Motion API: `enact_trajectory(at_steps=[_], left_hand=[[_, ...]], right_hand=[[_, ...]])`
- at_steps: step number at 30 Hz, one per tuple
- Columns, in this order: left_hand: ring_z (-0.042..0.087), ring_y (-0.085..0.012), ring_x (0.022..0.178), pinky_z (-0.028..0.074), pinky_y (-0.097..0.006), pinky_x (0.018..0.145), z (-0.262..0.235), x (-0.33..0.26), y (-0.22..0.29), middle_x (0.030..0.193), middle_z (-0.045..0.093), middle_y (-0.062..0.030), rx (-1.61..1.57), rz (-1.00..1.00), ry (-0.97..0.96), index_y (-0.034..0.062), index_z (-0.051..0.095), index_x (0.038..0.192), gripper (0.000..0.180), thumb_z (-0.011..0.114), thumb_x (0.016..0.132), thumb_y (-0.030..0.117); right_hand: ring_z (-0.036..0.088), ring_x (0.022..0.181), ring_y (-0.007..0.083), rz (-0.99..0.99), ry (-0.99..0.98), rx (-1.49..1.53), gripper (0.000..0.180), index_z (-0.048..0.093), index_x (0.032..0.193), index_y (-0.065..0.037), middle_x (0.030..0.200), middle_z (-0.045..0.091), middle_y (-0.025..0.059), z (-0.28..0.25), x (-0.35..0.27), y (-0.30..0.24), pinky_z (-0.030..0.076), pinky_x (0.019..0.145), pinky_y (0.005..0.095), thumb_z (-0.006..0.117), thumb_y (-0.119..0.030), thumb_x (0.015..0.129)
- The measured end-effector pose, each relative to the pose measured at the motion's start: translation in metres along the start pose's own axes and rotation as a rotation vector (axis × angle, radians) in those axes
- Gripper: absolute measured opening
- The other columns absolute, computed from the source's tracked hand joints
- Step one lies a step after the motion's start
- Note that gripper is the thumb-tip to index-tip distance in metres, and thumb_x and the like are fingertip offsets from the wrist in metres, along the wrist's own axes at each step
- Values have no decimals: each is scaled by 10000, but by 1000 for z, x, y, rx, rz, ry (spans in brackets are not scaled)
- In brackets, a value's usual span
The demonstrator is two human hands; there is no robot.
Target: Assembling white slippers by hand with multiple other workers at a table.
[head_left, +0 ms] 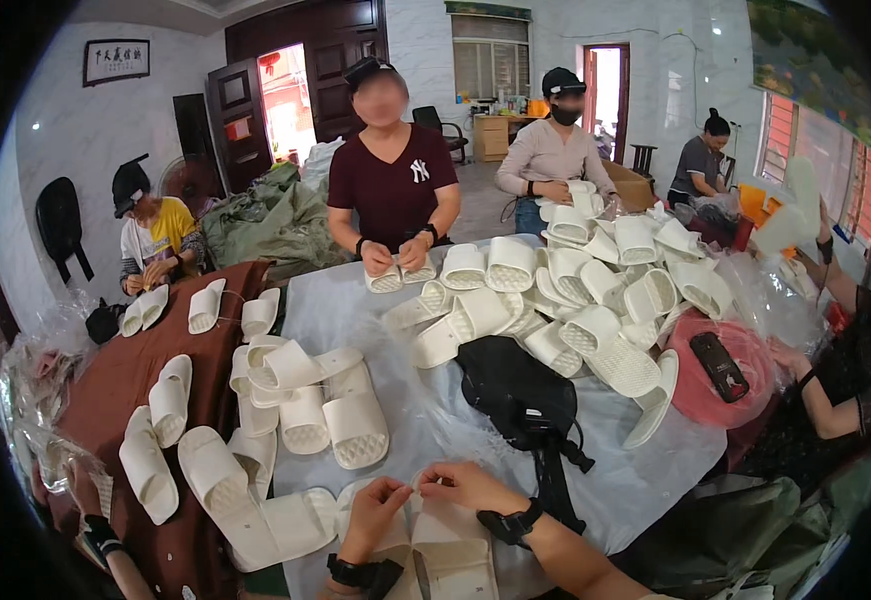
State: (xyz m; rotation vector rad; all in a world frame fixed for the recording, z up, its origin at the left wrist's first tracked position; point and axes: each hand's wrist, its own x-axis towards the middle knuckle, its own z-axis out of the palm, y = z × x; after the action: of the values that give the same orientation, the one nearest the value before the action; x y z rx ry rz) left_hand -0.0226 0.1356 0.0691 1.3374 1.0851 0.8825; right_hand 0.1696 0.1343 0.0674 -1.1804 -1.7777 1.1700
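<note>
Low in the middle, my left hand point(376, 508) and my right hand point(463, 488) come together above a pair of cream slippers point(453, 555). Both hands pinch with thumb and forefinger, and their fingertips nearly meet. Whatever lies between the fingers is too small to make out. The slippers stand side by side beneath, partly covered by my hands and wrists. Left of them lies another cream slipper point(291, 525) on the table. A black bag point(516, 390) with a strap rests just beyond my right hand.
A large heap of cream slippers point(636, 300) spreads across the far right of the pale sheet point(416, 400). More slippers point(356, 415) lie at left, beside a brown-covered surface point(96, 400). A black phone point(719, 367) sits on pink plastic point(691, 400). Several people work around the table.
</note>
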Motion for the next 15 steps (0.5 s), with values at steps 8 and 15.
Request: enact_trajectory(at_steps=[8, 15], left_hand=[[425, -26, 603, 333, -180, 526, -1, 12, -5, 674, 531, 40, 53, 71, -65, 11, 584, 823, 188, 625, 825, 194], [432, -31, 603, 339, -186, 528, -5, 6, -6, 686, 536, 39, 47, 76, -64, 12, 583, 822, 162, 609, 830, 172]], right_hand=[[540, 658, 77, 24, 12, 61, 213, 605, 932, -41, 784, 630, 23, -3, 3, 8, 430, 573, 228, 577, -233, 844], [530, 647, 81, 71, 85, 192, 188, 610, 922, -33, 771, 629, 27, 3, 4, 4, 430, 585, 233, 592, -197, 831]])
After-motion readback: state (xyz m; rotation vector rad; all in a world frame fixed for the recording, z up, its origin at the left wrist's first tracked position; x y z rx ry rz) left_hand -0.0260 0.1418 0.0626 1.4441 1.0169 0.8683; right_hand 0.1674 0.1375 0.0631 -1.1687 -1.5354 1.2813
